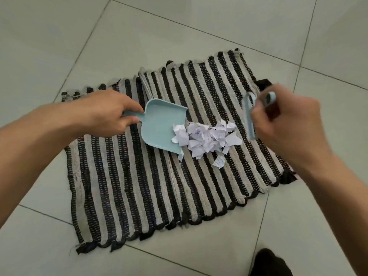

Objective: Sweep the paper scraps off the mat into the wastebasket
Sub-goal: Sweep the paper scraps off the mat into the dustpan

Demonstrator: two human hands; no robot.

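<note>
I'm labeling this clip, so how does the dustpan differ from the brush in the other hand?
The dustpan rests on the mat, sharp, gripped by the left hand; the brush is lifted, blurred, in the right hand. The dustpan is broad, the brush narrow. Both are pale blue.

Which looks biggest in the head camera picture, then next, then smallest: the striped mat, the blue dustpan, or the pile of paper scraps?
1. Striped mat, by far the biggest.
2. Blue dustpan.
3. Pile of paper scraps, though it looks close to the dustpan's size, so these two are nearly a tie.
</note>
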